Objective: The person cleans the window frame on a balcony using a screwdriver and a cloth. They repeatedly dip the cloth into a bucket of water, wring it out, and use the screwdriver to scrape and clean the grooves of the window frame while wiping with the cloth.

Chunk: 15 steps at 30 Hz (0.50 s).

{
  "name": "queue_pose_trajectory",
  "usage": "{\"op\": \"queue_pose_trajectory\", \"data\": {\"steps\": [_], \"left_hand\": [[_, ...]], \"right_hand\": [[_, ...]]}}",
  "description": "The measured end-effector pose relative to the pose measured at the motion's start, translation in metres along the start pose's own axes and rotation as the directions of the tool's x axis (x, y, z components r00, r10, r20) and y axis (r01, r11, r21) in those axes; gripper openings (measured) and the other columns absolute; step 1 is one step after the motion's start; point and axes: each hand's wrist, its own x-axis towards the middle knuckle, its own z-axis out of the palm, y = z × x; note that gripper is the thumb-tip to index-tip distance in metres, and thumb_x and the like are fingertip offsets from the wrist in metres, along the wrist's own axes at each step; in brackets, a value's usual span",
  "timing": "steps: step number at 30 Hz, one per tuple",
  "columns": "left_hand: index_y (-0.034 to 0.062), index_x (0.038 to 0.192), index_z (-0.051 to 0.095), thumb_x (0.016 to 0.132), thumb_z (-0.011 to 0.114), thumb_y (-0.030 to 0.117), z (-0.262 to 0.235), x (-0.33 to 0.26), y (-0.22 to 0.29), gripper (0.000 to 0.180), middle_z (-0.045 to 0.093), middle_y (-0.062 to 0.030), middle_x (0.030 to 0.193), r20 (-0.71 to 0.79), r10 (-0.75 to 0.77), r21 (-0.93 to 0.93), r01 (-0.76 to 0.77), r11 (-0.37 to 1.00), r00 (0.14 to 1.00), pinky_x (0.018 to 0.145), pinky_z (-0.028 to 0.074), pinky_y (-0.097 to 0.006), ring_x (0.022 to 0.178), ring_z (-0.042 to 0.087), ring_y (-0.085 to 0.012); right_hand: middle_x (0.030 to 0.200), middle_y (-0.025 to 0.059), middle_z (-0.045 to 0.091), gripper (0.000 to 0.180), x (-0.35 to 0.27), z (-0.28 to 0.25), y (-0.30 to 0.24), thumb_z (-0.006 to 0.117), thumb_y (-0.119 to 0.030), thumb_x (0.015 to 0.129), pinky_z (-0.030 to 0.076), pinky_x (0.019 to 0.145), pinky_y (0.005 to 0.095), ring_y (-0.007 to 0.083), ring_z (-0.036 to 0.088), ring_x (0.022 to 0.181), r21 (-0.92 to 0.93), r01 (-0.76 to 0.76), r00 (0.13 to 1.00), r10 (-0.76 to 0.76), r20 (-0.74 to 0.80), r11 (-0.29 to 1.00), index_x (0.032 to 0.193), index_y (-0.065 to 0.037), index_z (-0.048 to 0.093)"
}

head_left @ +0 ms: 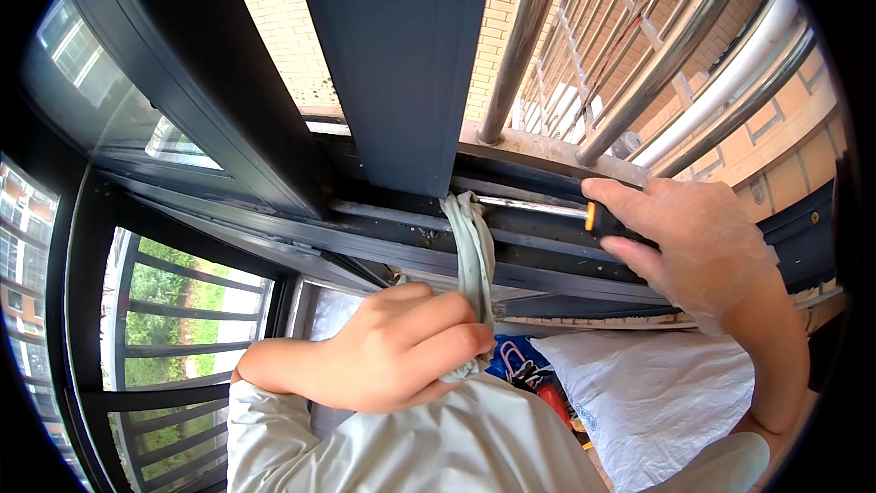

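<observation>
My right hand [693, 242], in a thin clear glove, grips the black and orange handle of a screwdriver [538, 208]. Its metal shaft points left, and the tip meets the upper end of a pale grey-green cloth [474, 256] at the window track [547, 242]. The cloth hangs down from the track as a twisted strip. My left hand [401, 342] is closed around its lower part, just below the sill. Dirt specks lie in the dark track beside the cloth. The screwdriver's very tip is hidden by the cloth.
A dark upright window frame [392, 64] rises directly behind the cloth. Metal security bars [525, 46] stand outside at the right. Below the sill lie a white sack [652, 393] and a blue bag [517, 356] with red items. A barred window [187, 310] is at the left.
</observation>
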Motion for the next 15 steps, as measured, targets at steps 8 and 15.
{"op": "queue_pose_trajectory", "data": {"steps": [8,15], "left_hand": [[0.0023,0.085,0.051,0.065,0.074,0.004,-0.009,-0.009,-0.002,0.03,0.06,-0.0166,0.093,-0.175,0.084,0.175,-0.053,0.983,0.981,0.047,0.041,-0.025,0.056,0.051,-0.0166],[0.002,0.08,0.051,0.064,0.061,0.004,0.004,0.006,-0.006,0.019,0.062,-0.0199,0.092,-0.303,0.37,0.447,-0.212,0.869,0.878,0.039,0.034,-0.021,0.049,0.049,-0.0102]], "right_hand": [[0.071,0.0122,0.055,0.051,-0.019,-0.017,-0.001,0.072,-0.007,0.065,0.042,0.061,0.035,0.0263,0.054,0.065,0.161,0.019,0.994,-0.001,-0.108,0.987,0.114,-0.009,0.058],[0.068,0.0118,0.056,0.048,-0.005,-0.032,-0.008,0.073,-0.005,0.064,0.041,0.058,0.0354,0.0258,0.054,0.062,0.038,0.101,0.992,-0.097,-0.078,0.994,0.11,-0.008,0.06]]}}
